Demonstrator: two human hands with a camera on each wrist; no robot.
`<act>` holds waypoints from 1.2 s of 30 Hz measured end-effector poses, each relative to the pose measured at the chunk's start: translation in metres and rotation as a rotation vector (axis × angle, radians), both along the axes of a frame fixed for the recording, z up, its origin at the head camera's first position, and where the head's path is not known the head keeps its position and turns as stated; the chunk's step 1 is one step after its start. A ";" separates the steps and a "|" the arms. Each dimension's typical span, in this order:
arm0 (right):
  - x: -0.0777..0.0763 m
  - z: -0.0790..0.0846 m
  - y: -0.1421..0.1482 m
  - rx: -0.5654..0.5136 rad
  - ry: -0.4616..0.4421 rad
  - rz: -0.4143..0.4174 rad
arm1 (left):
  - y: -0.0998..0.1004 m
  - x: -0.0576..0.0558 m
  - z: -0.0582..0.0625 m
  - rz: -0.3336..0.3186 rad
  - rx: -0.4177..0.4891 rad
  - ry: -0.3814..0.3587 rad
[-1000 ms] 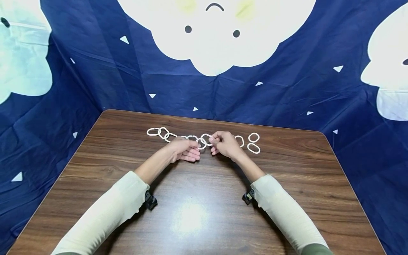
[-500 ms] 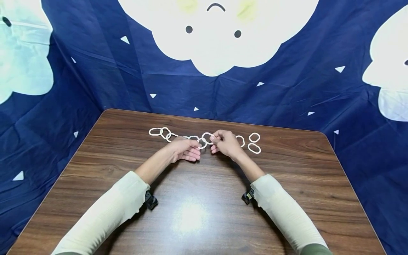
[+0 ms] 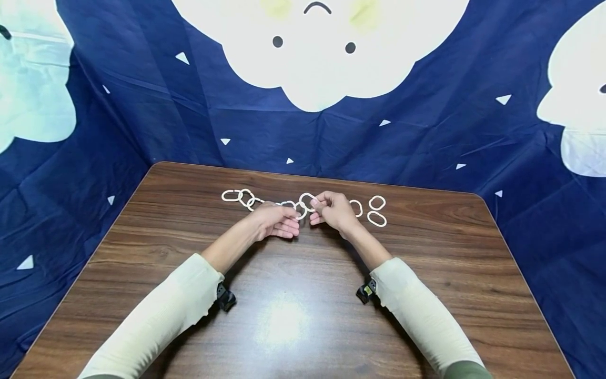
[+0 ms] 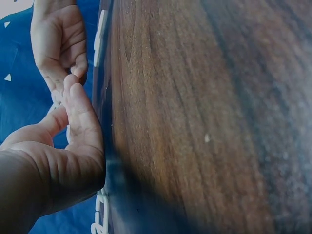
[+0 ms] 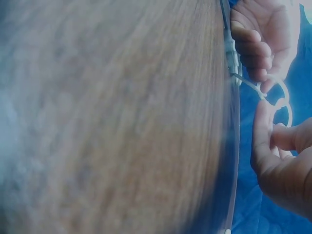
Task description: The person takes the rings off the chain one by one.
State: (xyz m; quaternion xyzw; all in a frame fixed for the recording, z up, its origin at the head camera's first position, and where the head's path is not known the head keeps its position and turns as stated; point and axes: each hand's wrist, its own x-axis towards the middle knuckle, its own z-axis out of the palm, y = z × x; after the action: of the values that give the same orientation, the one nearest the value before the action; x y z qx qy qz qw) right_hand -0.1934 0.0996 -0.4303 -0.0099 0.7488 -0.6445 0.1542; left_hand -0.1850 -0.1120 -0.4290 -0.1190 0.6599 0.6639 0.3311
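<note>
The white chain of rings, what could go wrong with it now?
The ring pinched in the right hand is thin, so it might slip. The chain runs along the table to the left hand, so a hard tug might drag it or pull it apart. Another ring lies close by the right hand, so a bump might push it away.

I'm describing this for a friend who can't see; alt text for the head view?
A person's left hand and right hand pinch adjoining links of a white chain near the far edge of a brown wood-grain table. Three more white links lie to the right; a blue cloth printed with clouds hangs behind.
</note>
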 end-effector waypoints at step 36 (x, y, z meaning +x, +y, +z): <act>-0.003 0.002 0.022 0.022 -0.046 -0.049 | 0.001 0.000 0.003 -0.026 -0.024 0.004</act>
State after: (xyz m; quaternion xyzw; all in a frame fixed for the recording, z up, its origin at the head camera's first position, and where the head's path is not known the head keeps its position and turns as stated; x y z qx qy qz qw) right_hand -0.1968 0.1212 -0.4284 0.0247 0.7522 -0.6399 0.1555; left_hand -0.1845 -0.1113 -0.4259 -0.1133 0.6700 0.6518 0.3369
